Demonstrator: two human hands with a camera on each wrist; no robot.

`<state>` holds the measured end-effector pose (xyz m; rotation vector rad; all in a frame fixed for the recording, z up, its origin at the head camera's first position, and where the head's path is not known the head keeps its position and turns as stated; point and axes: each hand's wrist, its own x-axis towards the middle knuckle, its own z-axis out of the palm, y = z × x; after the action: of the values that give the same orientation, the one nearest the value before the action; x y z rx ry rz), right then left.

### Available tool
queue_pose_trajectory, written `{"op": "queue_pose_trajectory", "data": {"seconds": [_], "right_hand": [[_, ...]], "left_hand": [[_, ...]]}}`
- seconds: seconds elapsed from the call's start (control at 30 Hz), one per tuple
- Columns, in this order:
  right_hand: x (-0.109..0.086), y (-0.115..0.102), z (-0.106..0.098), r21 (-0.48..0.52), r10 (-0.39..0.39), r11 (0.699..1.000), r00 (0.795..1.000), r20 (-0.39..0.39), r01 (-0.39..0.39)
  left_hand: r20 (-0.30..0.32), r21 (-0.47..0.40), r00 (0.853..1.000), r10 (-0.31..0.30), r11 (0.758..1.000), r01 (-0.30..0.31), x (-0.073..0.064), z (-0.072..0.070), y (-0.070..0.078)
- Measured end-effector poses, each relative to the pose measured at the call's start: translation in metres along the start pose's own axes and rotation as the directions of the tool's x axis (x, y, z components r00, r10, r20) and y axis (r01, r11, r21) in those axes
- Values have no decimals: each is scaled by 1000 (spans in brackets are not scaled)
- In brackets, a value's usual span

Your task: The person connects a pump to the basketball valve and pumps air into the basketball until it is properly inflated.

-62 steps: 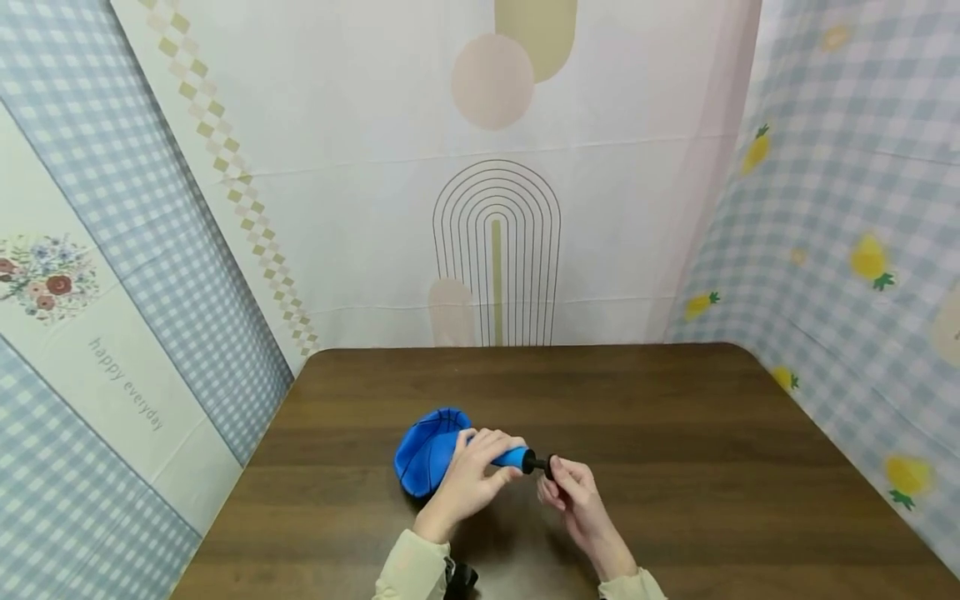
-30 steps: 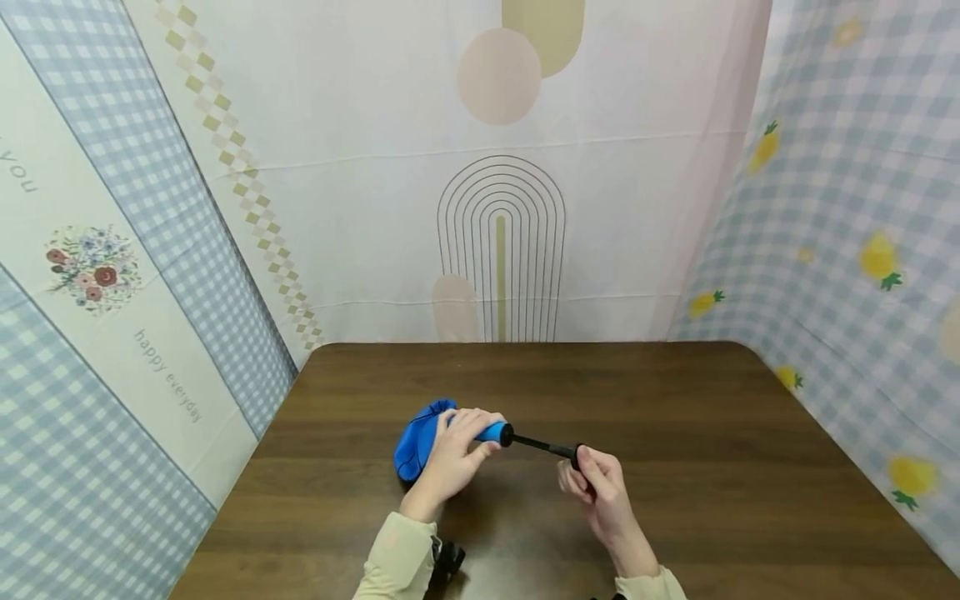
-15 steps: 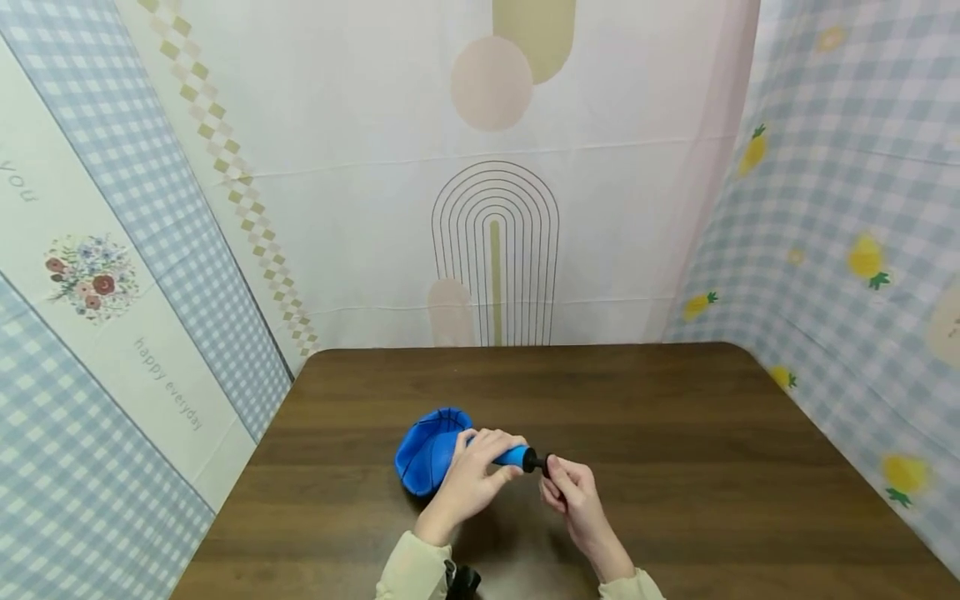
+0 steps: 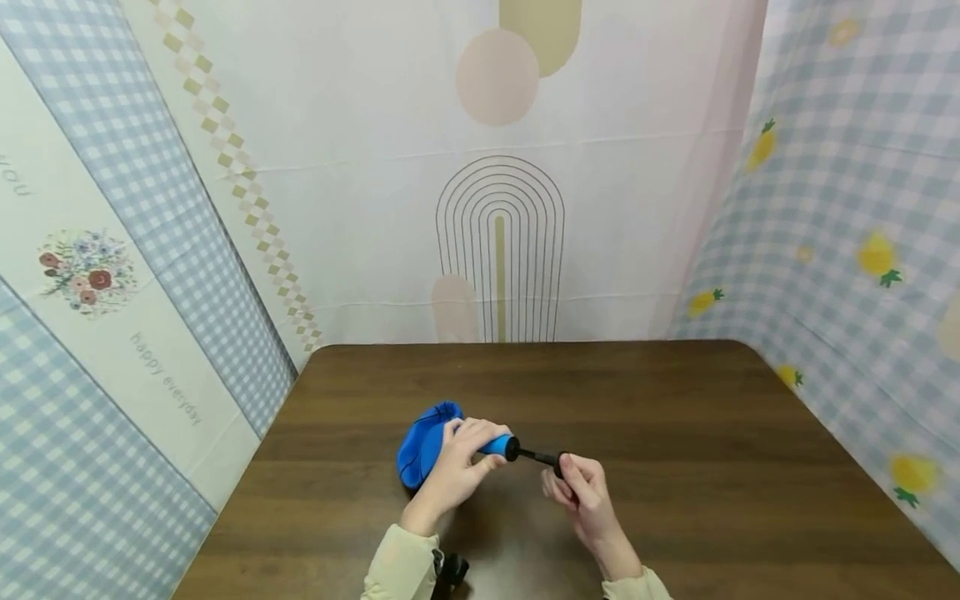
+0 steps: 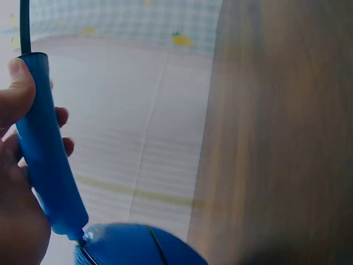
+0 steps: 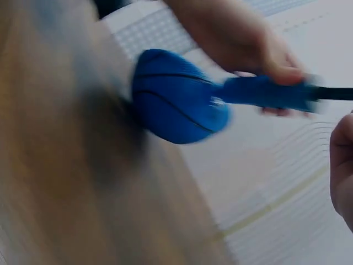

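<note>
A blue hand pump [image 5: 52,154] is joined at its lower end to a blue ball [image 6: 174,99] with black seam lines. The ball looks partly deflated and dented, and it sits on the table. My left hand [image 4: 453,471] wraps round the pump's barrel, thumb along one side. My right hand [image 4: 588,500] grips the black handle [image 4: 561,465] at the end of the black rod [image 4: 536,456], which is partly drawn out of the barrel. In the right wrist view only the edge of my right hand shows, and the handle is out of sight.
The brown wooden table [image 4: 712,450] carries the ball. Behind it hangs a pale patterned cloth [image 4: 360,233], with checked cloths [image 4: 847,192] at the sides. A black wrist strap [image 4: 452,571] sits by the left sleeve.
The pump's rod went out, in, and is now partly out again, as my right hand moved away from and back toward the barrel. My left hand keeps its hold, the barrel shifting slightly.
</note>
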<state>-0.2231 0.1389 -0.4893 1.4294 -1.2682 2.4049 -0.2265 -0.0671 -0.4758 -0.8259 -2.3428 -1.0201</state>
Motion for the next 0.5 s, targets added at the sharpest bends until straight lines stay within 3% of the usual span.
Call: {"op": "queue_pose_trajectory", "data": {"seconds": [0.1, 0.27, 0.37, 0.5], "right_hand": [[-3, 9, 3, -35, 92, 995, 995, -32, -93], [-7, 11, 4, -89, 178, 979, 980, -85, -185], [-5, 5, 3, -54, 141, 988, 988, -65, -145], [0, -7, 0, 27, 3, 1000, 1000, 2, -3]], "left_hand": [[17, -29, 999, 52, 998, -51, -1, 8, 6], [65, -12, 998, 24, 1000, -23, -1, 10, 11], [112, 43, 994, -22, 999, 17, 1, 3, 7], [110, 101, 992, -56, 994, 45, 4, -11, -1]]}}
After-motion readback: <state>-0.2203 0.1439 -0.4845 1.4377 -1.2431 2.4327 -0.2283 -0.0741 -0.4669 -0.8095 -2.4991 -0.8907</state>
